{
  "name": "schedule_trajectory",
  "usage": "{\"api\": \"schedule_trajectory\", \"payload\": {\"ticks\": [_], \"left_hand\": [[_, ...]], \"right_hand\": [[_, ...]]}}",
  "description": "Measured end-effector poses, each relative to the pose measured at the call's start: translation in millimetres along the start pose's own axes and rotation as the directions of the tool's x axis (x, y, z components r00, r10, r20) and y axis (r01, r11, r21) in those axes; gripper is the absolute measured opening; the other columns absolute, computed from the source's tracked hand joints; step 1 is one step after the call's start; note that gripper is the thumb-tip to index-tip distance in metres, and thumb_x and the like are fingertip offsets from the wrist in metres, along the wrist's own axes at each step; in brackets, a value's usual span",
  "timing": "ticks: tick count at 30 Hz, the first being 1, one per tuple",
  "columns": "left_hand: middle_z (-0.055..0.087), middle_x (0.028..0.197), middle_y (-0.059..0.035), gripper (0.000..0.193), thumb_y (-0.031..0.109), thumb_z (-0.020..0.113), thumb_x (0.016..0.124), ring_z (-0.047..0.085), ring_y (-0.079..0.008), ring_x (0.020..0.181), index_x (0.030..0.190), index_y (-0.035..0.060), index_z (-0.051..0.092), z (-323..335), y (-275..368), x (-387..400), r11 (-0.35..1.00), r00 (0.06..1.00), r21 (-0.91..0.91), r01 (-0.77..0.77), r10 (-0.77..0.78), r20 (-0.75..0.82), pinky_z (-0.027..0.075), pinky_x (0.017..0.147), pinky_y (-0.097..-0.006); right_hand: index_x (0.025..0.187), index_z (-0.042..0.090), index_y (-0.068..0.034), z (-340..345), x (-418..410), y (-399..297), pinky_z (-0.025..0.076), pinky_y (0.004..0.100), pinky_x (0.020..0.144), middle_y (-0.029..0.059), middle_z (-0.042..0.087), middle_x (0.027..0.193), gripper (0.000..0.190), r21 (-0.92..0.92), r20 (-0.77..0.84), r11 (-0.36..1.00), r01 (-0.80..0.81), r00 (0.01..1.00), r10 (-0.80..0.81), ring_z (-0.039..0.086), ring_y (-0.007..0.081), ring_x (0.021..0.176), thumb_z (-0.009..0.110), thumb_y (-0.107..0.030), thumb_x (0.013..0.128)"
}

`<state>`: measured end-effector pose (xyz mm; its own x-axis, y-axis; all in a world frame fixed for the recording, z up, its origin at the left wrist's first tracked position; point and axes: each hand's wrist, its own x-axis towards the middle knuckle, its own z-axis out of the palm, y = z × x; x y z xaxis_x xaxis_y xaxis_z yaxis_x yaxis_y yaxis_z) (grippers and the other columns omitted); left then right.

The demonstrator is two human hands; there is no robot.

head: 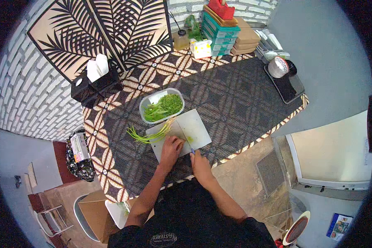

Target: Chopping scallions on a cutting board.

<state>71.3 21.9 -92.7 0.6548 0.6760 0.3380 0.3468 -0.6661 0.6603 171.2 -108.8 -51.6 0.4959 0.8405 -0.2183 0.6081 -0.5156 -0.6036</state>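
My right hand [202, 167] grips the blue handle of a kitchen knife [184, 132], its blade lying across a pale cutting board [200, 124]. To the left of the blade, my left hand [171, 149] rests on the board with its fingers bent together; whether anything is under them is hidden. Small green bits [190, 139] lie right of the blade. Long green stalks with pale roots, like spring onions [152, 136], sprawl over the board's left edge onto the tablecloth. Behind the board, a clear plastic container [140, 109] holds finely chopped greens [170, 104] and larger green leaves [155, 112].
A patterned tablecloth [235, 93] covers the table. At the back left stands a black tissue box [96, 88]. A teal drawer unit [220, 34] and brown cardboard boxes [245, 37] stand at the back. Stacked bowls [278, 67] sit on a dark tray [289, 99] at right.
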Motion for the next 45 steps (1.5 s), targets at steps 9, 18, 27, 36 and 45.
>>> {"api": "schedule_trajectory", "payload": {"ticks": [9,18,27,36,45], "left_hand": [[0.059,0.084,-0.0112,0.007,0.005,0.068,0.079,0.056,-0.0326,0.081,0.085,0.0042,0.065,3.9,-3.1,2.1,0.999,1.000,0.035,-0.021,0.021,-0.012,0.047,0.075,-0.0427],[0.062,0.089,-0.0113,0.012,0.005,0.068,0.079,0.057,-0.0321,0.085,0.091,0.0047,0.067,-4.7,-2.0,1.4,1.000,0.999,-0.007,-0.030,0.030,0.017,0.047,0.078,-0.0422],[0.062,0.089,-0.0111,0.010,0.006,0.067,0.080,0.058,-0.0326,0.087,0.090,0.0049,0.066,-2.0,1.3,4.9,0.999,1.000,-0.031,-0.016,0.017,0.012,0.048,0.079,-0.0431],[0.061,0.089,-0.0116,0.009,0.006,0.067,0.080,0.057,-0.0325,0.087,0.089,0.0052,0.065,2.8,-1.3,0.5,1.000,1.000,0.014,-0.002,0.003,-0.019,0.047,0.079,-0.0433],[0.062,0.085,-0.0116,0.006,0.008,0.067,0.081,0.058,-0.0327,0.083,0.086,0.0053,0.065,5.7,0.4,1.3,1.000,0.998,-0.007,-0.011,0.010,-0.060,0.046,0.077,-0.0435]], "right_hand": [[0.099,0.049,0.004,-5.3,-5.4,-3.9,0.048,0.0584,0.064,0.0321,0.061,0.074,0.031,0.013,0.009,1.000,-0.025,1.000,0.025,0.060,0.0515,0.072,0.045,-0.027,0.101],[0.099,0.048,0.002,-9.6,-3.4,-0.1,0.048,0.0576,0.062,0.0302,0.062,0.073,0.031,0.013,0.001,1.000,0.008,1.000,-0.008,0.062,0.0492,0.071,0.045,-0.028,0.101],[0.103,0.047,0.001,8.7,-1.0,0.1,0.051,0.0555,0.060,0.0284,0.064,0.075,0.031,-0.046,-0.002,0.998,-0.041,0.999,0.041,0.064,0.0461,0.072,0.045,-0.030,0.101],[0.109,0.046,0.003,-4.7,-5.9,1.7,0.050,0.0573,0.062,0.0296,0.064,0.078,0.031,-0.003,0.050,1.000,0.000,0.999,0.001,0.063,0.0485,0.074,0.043,-0.026,0.102],[0.096,0.048,0.005,-1.1,0.1,-4.5,0.045,0.0576,0.058,0.0316,0.060,0.069,0.030,0.077,-0.052,0.997,0.025,0.998,-0.021,0.059,0.0505,0.066,0.046,-0.024,0.101]]}}
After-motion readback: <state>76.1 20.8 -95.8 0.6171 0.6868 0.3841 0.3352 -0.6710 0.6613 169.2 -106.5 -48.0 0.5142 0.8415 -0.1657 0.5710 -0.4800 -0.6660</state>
